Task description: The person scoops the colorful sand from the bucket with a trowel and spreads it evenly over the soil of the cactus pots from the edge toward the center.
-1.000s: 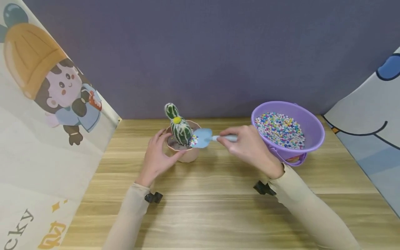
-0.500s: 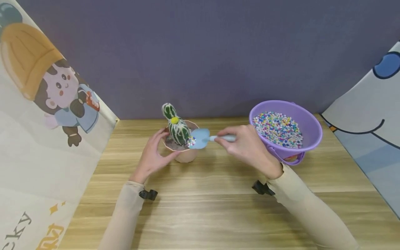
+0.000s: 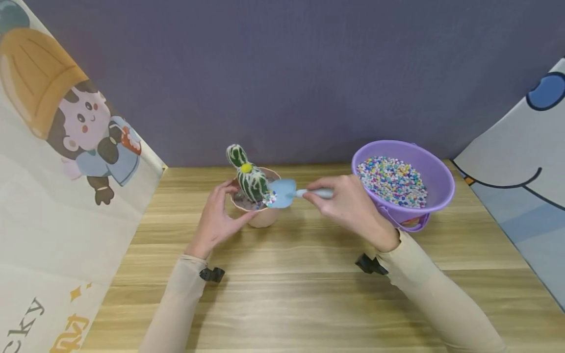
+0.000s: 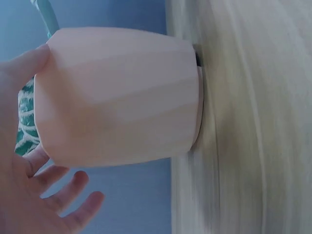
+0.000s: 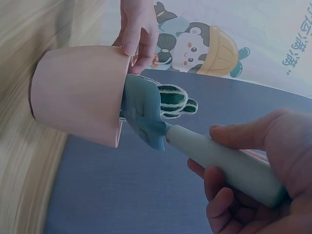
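Observation:
A green crocheted cactus [image 3: 253,185] with white stripes and a yellow flower stands tilted left in a pale pink flower pot [image 4: 117,97]. My left hand [image 3: 216,218] holds the pot's rim between thumb and index finger; its other fingers spread loose beside the wall in the left wrist view. In my right hand [image 3: 348,203] is the handle of a light blue hand trowel [image 5: 219,158], gripped between thumb and curled fingers. The trowel's blade reaches over the pot's right rim, tip close to the cactus. Small multicoloured beads [image 3: 269,198] lie at that tip.
A purple bucket [image 3: 441,181] holding many coloured beads [image 3: 393,181] stands at the back right, close behind my right hand. The wooden table [image 3: 282,294] ends at a dark blue-grey back panel [image 3: 282,83]. Printed cartoon panels flank both sides.
The head view has shifted slightly. Both hands keep their hold on pot and trowel, and the blade stays over the rim. A few beads now show in the pot below the blade tip.

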`<state>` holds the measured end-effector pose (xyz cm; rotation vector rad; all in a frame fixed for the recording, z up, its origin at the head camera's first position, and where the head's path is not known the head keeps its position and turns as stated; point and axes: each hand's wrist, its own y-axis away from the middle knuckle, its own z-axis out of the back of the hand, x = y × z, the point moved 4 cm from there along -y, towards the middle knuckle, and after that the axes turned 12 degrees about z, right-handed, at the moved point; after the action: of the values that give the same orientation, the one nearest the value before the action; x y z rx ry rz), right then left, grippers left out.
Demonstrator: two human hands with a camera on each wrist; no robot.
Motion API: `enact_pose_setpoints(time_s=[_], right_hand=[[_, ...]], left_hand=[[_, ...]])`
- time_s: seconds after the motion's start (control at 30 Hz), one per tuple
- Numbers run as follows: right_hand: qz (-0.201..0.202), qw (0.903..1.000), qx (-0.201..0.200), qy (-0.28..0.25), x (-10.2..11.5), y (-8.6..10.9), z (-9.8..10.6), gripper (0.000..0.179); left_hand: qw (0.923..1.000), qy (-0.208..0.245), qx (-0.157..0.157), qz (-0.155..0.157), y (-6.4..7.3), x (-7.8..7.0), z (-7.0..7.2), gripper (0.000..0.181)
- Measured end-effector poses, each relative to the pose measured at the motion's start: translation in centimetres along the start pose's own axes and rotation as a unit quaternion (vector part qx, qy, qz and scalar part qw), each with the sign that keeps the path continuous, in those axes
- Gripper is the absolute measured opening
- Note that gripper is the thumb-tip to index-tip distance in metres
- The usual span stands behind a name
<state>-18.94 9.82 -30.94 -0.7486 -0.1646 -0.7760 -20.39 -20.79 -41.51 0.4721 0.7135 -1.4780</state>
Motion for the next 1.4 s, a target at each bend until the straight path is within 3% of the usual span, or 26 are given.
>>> enact_pose_setpoints(time_s=[0.17, 0.37, 0.6, 0.87, 1.1, 1.4], right_hand=[[0.002, 1.0, -0.003, -0.001, -0.1, 0.0, 0.0, 0.018], [-0.008, 1.0, -0.005, -0.002, -0.3, 0.0, 0.1, 0.017], [-0.017, 0.9998, -0.005, -0.009, -0.4, 0.2, 0.2, 0.018], [0.004, 0.9998, -0.017, -0.011, -0.4, 0.3, 0.2, 0.016], [0.013, 0.9995, -0.025, -0.015, -0.6, 0.4, 0.2, 0.016], [0.066, 0.9965, -0.049, -0.015, -0.3, 0.5, 0.1, 0.017]], left_hand=[[0.9997, 0.003, -0.021, 0.013, 0.2, -0.4, -0.3, 0.075], [0.9989, -0.005, -0.043, 0.02, 0.6, -0.7, -0.5, 0.086], [0.9994, 0.021, -0.028, 0.004, 0.1, 0.0, -0.2, 0.1], [0.9997, 0.026, 0.003, 0.003, -0.2, 0.5, -0.4, 0.106], [0.9994, 0.026, -0.02, -0.001, 0.0, 0.0, -0.4, 0.103], [0.9986, 0.014, -0.05, 0.009, 0.5, -0.4, -0.5, 0.098]])
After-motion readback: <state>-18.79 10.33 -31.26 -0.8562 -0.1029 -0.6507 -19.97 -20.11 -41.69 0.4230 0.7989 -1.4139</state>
